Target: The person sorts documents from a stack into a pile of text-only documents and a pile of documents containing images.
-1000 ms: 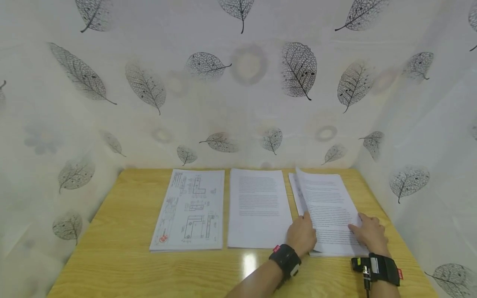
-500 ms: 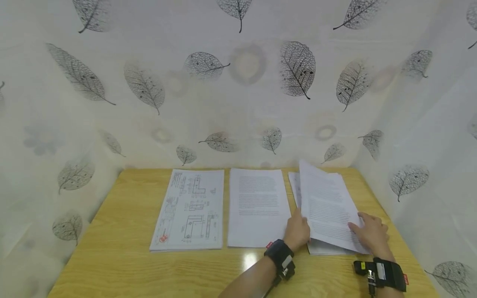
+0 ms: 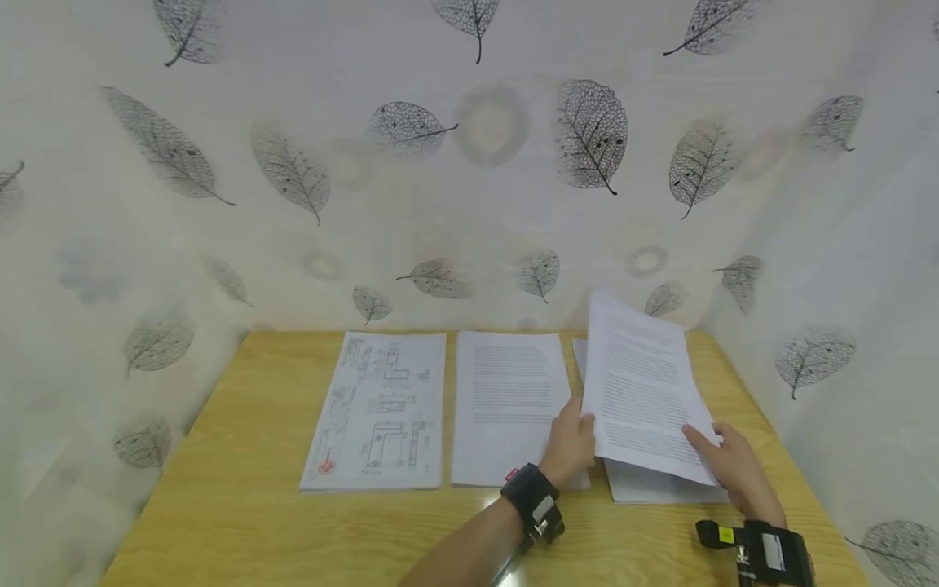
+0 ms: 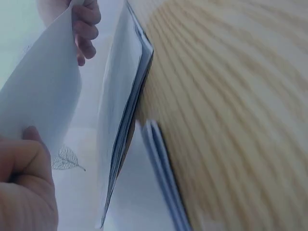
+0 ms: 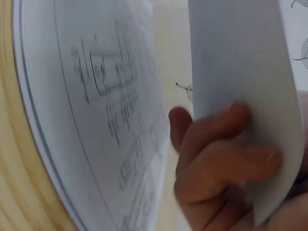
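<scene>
A printed sheet of paper [image 3: 641,387] is lifted and tilted above the right-hand paper stack [image 3: 645,485]. My left hand [image 3: 570,444] pinches its left edge, thumb on the printed side. At the opposite edge my right hand [image 3: 737,465] grips the sheet, thumb in front and fingers curled behind. From the right wrist view, those fingers [image 5: 216,154] press the blank back of the sheet. Below it, the top page of the right-hand stack [image 5: 101,110] carries a line drawing. The left wrist view shows the raised sheet [image 4: 48,82] bowed between both hands.
In the middle lies a stack of text pages [image 3: 506,440], close beside my left hand. Further left is a stack of technical drawings [image 3: 374,408] with a red mark. All rest on a wooden table [image 3: 242,440], backed by a leaf-patterned curtain [image 3: 484,204].
The printed sheet has risen off the right-hand stack and tilted up toward me. My left hand has shifted slightly left with its edge; my right hand now lifts the other edge.
</scene>
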The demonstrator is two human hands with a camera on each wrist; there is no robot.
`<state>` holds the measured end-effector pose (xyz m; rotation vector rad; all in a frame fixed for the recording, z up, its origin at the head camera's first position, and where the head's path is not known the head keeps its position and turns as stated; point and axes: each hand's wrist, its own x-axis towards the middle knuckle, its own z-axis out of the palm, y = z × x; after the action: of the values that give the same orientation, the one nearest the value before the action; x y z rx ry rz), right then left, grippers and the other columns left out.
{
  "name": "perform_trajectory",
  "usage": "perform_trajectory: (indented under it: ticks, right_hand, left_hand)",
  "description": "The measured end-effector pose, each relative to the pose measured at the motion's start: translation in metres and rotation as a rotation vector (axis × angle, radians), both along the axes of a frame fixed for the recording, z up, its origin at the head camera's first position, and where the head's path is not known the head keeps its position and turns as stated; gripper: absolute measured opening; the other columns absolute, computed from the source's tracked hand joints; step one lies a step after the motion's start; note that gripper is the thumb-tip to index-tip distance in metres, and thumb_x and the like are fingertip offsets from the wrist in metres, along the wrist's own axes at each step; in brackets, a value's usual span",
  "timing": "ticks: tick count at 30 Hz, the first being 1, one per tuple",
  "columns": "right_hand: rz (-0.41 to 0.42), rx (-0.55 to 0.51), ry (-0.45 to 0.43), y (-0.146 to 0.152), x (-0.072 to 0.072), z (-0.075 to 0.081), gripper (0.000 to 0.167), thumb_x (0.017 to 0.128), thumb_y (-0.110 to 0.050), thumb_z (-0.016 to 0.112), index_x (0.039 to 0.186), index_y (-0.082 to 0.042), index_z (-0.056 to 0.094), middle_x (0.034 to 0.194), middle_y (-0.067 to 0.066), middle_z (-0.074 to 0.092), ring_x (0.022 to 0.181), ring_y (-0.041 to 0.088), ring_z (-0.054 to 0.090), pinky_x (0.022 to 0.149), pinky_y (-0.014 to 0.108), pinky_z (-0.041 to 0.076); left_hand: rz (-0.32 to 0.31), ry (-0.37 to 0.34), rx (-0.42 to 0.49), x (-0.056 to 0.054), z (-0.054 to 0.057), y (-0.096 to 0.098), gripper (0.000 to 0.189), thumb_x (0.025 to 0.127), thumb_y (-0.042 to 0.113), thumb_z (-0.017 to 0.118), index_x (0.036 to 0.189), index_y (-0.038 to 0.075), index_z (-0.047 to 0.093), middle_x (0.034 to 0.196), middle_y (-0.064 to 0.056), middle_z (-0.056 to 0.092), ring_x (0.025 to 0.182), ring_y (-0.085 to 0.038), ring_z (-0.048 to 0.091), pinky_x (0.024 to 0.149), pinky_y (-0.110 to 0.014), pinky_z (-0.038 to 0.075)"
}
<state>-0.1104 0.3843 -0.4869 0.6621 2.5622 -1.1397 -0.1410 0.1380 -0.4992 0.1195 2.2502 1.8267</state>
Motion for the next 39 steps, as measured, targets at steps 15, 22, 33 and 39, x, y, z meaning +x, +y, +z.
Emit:
perform_trajectory:
  ticks: [15,22,33,39]
  right_hand:
    - [0.051,-0.029,0.156,-0.045,-0.003,-0.006,0.083,0.098,-0.063,0.037,0.147,0.004,0.034,0.108,0.022,0.058,0.07,0.019,0.055,0.048,0.032,0.046]
    - [0.067,-0.059,0.171,-0.062,-0.01,-0.002,0.078,0.098,-0.064,0.032,0.141,0.0,0.041,0.083,0.009,0.061,0.049,0.016,0.05,0.041,0.03,0.04]
    - [-0.022,-0.093,0.232,-0.078,-0.011,0.003,0.084,0.096,-0.069,0.023,0.136,-0.001,0.053,0.089,0.013,0.064,0.056,0.017,0.055,0.042,0.03,0.04]
    - [-0.014,-0.091,0.257,-0.09,-0.015,0.004,0.076,0.099,-0.063,0.03,0.132,0.0,0.056,0.092,0.014,0.07,0.057,0.016,0.058,0.043,0.031,0.042]
  left_hand:
    - [-0.029,0.056,-0.159,-0.013,0.006,-0.05,0.029,0.105,0.021,0.042,0.129,0.007,0.05,0.073,0.0,0.056,0.045,-0.014,0.052,0.039,-0.025,0.041]
    - [0.006,0.084,-0.184,-0.018,0.006,-0.063,0.035,0.106,0.025,0.04,0.134,0.005,0.045,0.074,0.0,0.057,0.044,-0.014,0.052,0.037,-0.024,0.041]
    - [-0.046,0.11,-0.25,-0.016,0.009,-0.081,0.031,0.107,0.027,0.037,0.13,0.008,0.043,0.067,-0.003,0.057,0.034,-0.014,0.053,0.033,-0.029,0.042]
    - [-0.044,0.185,-0.332,-0.013,0.009,-0.097,0.032,0.106,0.027,0.038,0.129,0.006,0.044,0.063,-0.004,0.057,0.035,-0.012,0.05,0.033,-0.028,0.039]
